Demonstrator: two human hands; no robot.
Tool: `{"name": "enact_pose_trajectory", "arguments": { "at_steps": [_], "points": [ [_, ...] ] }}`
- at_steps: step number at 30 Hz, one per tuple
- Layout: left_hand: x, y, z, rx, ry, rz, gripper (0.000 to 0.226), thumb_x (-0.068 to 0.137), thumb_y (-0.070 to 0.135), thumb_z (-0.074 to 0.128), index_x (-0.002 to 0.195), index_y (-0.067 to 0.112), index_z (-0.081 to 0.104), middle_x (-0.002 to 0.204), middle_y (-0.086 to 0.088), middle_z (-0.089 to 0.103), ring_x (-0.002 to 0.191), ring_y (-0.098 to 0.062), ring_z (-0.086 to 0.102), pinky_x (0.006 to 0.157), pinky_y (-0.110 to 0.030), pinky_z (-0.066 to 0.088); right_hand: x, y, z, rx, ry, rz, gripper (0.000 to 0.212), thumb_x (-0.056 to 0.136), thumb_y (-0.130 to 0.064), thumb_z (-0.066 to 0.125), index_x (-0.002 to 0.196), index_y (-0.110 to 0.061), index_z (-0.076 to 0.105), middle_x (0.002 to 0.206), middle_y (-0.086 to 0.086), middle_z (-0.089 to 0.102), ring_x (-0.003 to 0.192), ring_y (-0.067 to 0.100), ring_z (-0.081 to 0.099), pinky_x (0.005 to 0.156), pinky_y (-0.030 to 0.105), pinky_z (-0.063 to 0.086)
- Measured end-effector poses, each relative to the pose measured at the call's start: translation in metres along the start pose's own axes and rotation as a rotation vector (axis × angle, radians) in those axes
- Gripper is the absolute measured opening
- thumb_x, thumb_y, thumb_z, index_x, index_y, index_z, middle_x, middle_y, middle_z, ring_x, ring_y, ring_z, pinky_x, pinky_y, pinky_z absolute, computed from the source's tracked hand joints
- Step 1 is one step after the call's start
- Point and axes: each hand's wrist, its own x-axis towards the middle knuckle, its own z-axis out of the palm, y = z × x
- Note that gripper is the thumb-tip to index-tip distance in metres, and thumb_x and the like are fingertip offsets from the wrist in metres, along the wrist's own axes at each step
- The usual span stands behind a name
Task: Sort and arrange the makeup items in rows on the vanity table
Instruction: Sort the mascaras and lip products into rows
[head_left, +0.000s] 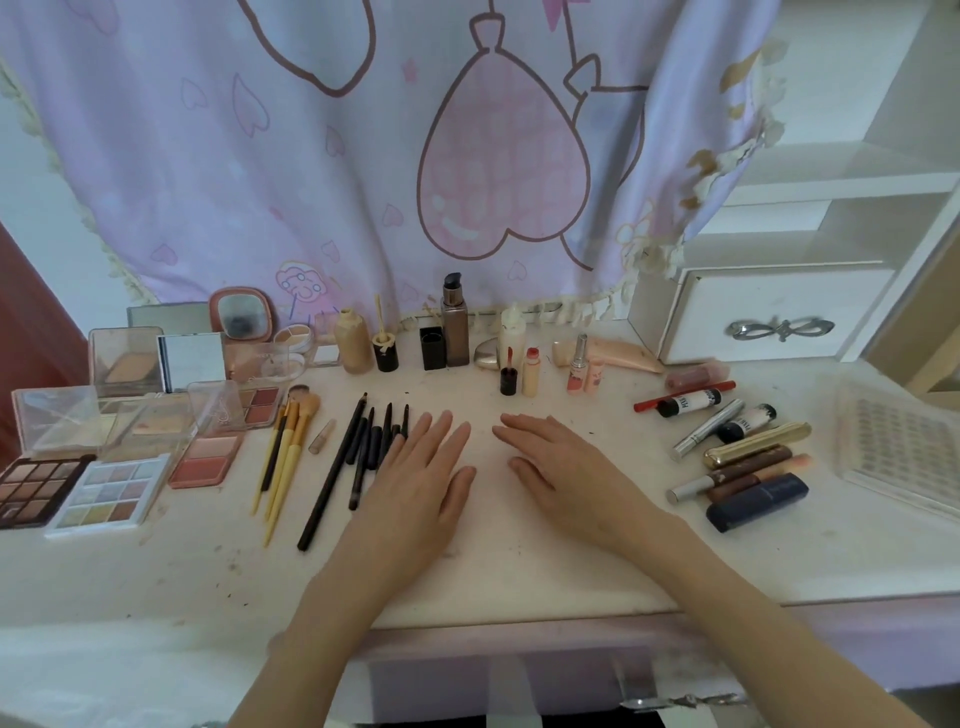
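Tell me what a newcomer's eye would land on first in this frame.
Probably the two hands lying flat and open at the middle of the vanity table, the left hand beside a group of black pencils and the right hand on bare tabletop. Next, the big pink heart on the lilac curtain behind. Then the open palettes crowded at the left edge.

Fig.: L hand (421, 480) & R hand (558, 467), both palm-down, fingers straight & slightly spread, thumbs toward each other, holding nothing. Fingertips angle inward; hands near, not touching. Bare forearms enter from bottom edge, converging toward centre.
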Motion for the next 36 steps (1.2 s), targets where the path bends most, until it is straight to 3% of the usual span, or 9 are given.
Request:
{"name": "enact_pose_trajectory", "arguments": {
  "at_steps": [4,7,11,18,23,26,29,34,36],
  "points": [
    [0.004,0.040,0.023,-0.100,-0.040,0.131,0.051,0.099,0.036,0.028,0.147,0.026,0.015,0.156,0.008,0.007,0.142,-0.006,-0.003,0.112,-0.019,-0.003,-0.035,0.027,-0.035,-0.007,0.126,0.110,0.034,0.097,-0.017,0.046,0.130,-0.018,0.054,0.136,-0.003,0.050,0.126,0.013,0.043,0.098,0.011,0.022],
    [0.013,0.065,0.040,-0.113,-0.070,0.212,0.050,0.099,0.035,0.029,0.147,0.026,0.016,0.156,0.007,0.009,0.142,-0.006,-0.001,0.112,-0.018,-0.002,-0.057,0.049,-0.056,-0.039,0.198,0.177,0.026,0.093,-0.011,0.054,0.116,-0.011,0.065,0.121,0.004,0.062,0.114,0.021,0.053,0.090,0.012,0.027],
    [0.033,0.089,0.058,-0.065,-0.135,0.282,0.049,0.100,0.035,0.026,0.147,0.024,0.016,0.156,0.005,0.008,0.143,-0.007,0.000,0.109,-0.017,-0.007,-0.076,0.081,-0.075,-0.084,0.222,0.281,0.022,0.090,-0.009,0.056,0.108,-0.011,0.069,0.112,0.004,0.064,0.105,0.023,0.056,0.086,0.025,0.038],
    [0.056,0.097,0.074,0.009,-0.124,0.298,0.048,0.100,0.031,0.023,0.147,0.024,0.019,0.156,0.007,0.011,0.143,-0.007,0.005,0.112,-0.019,-0.005,-0.058,0.120,-0.094,-0.297,0.035,0.244,0.025,0.091,-0.023,0.056,0.113,-0.025,0.067,0.119,-0.006,0.058,0.119,0.011,0.037,0.092,0.036,0.038],
    [0.054,0.097,0.076,-0.019,-0.101,0.291,0.047,0.100,0.031,0.023,0.147,0.025,0.020,0.155,0.008,0.013,0.142,-0.005,0.006,0.112,-0.017,-0.004,-0.040,0.126,-0.094,-0.359,-0.077,0.146,0.026,0.088,-0.029,0.061,0.113,-0.027,0.067,0.122,-0.011,0.057,0.131,0.009,0.030,0.083,0.024,0.027],
    [0.054,0.096,0.075,-0.043,-0.099,0.288,0.046,0.100,0.031,0.024,0.146,0.026,0.021,0.155,0.009,0.014,0.142,-0.005,0.006,0.112,-0.016,-0.005,-0.034,0.125,-0.093,-0.411,-0.104,0.098,0.025,0.088,-0.032,0.059,0.112,-0.030,0.067,0.117,-0.009,0.058,0.127,0.010,0.035,0.074,0.018,0.013],
    [0.054,0.096,0.075,-0.058,-0.089,0.289,0.046,0.100,0.031,0.025,0.146,0.026,0.023,0.155,0.009,0.015,0.142,-0.004,0.007,0.110,-0.014,-0.005,-0.032,0.125,-0.091,-0.425,-0.106,0.062,0.022,0.089,-0.030,0.057,0.107,-0.028,0.069,0.111,-0.007,0.061,0.119,0.009,0.041,0.068,0.016,0.008],
    [0.054,0.096,0.075,-0.085,-0.080,0.288,0.046,0.100,0.031,0.027,0.145,0.026,0.025,0.154,0.010,0.017,0.141,-0.003,0.008,0.111,-0.014,-0.004,-0.032,0.129,-0.087,-0.383,-0.061,0.034,0.023,0.092,-0.022,0.052,0.109,-0.018,0.067,0.111,-0.001,0.061,0.120,0.014,0.043,0.088,0.018,0.021],
    [0.053,0.095,0.075,-0.100,-0.072,0.285,0.045,0.100,0.032,0.028,0.144,0.027,0.027,0.154,0.010,0.019,0.141,-0.002,0.009,0.110,-0.013,-0.004,-0.032,0.127,-0.087,-0.359,-0.024,0.038,0.023,0.094,-0.020,0.050,0.112,-0.015,0.064,0.115,0.001,0.060,0.118,0.016,0.045,0.090,0.018,0.024]
  ]
}}
